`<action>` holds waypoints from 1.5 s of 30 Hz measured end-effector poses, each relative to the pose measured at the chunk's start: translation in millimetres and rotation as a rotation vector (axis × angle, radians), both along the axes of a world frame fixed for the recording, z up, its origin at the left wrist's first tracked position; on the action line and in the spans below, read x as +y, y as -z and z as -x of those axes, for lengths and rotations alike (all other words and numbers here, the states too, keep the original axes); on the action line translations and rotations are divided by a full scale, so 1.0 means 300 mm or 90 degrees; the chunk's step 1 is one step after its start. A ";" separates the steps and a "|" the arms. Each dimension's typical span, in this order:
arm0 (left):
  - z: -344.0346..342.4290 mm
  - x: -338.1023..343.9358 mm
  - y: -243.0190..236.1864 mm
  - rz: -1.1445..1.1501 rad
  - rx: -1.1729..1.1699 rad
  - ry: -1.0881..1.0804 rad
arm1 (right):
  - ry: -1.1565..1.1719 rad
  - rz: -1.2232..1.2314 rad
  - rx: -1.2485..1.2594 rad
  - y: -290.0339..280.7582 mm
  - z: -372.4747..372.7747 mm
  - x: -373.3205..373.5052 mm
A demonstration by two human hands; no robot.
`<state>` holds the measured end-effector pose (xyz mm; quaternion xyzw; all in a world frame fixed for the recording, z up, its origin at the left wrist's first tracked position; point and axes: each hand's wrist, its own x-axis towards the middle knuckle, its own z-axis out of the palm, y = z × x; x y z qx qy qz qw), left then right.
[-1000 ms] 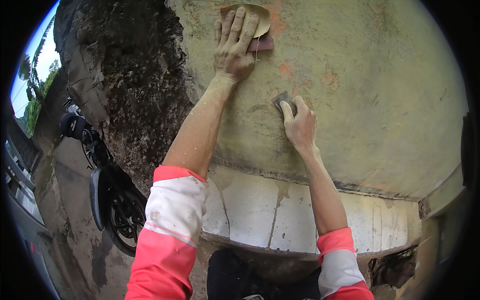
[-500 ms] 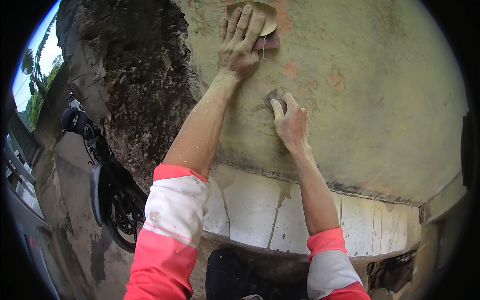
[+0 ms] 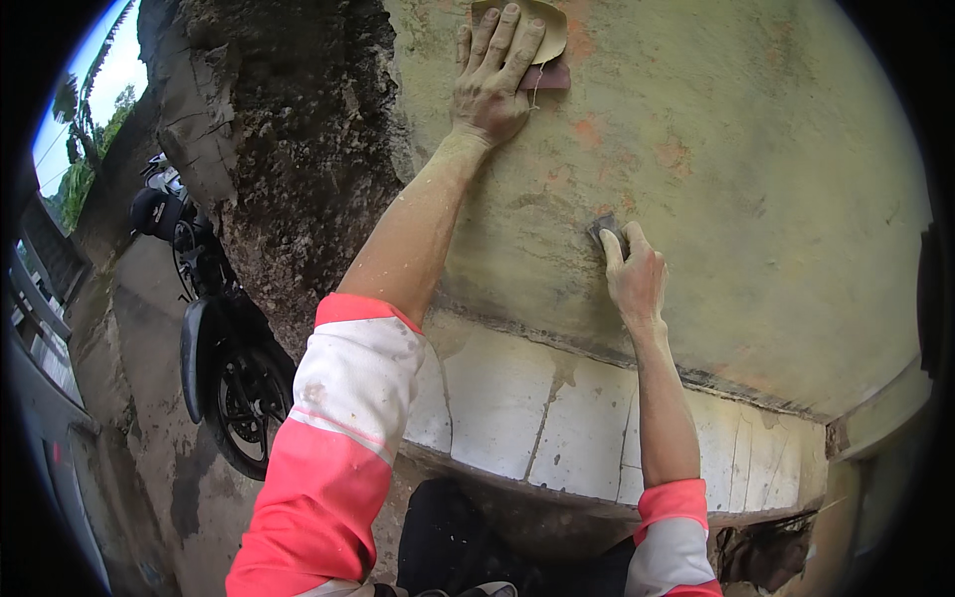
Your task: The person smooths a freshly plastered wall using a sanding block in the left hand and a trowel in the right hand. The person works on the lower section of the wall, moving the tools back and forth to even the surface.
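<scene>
Fingers stretched and lying flat, my left hand presses a beige sheet with a reddish-brown underside, which looks like sandpaper, against the yellow-green wall. A reddish-brown flap and a loose pale thread stick out beside that hand. Lower and to the right, my right hand is closed on a small dark grey pad, whose face is against the wall. Part of the pad is hidden by the fingers. Pale dust coats both hands.
Orange patches show through the wall's worn paint. Below runs a white tiled ledge with dark stains. Rough dark masonry borders the wall on the left, with a parked motorcycle beyond it. My dark-clothed legs are beneath the ledge.
My right hand has slid right and slightly down the wall with the dark pad. My left hand stays at about the same spot on the wall, while the whole view has shifted a little.
</scene>
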<state>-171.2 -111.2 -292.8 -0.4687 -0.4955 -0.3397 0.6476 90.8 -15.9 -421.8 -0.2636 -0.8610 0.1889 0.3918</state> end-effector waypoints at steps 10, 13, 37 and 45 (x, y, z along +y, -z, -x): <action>-0.014 -0.015 -0.018 0.018 -0.024 0.102 | -0.014 -0.114 -0.124 -0.119 0.119 -0.086; 0.015 -0.048 -0.013 0.051 -0.065 0.119 | -0.038 -0.038 -0.095 -0.025 0.015 -0.066; 0.194 -0.316 0.227 -0.011 -0.225 0.171 | -0.097 -0.362 -0.287 -0.333 0.199 -0.157; 0.182 -0.336 0.210 -0.030 -0.272 0.209 | -0.157 -0.275 -0.183 -0.349 0.219 -0.113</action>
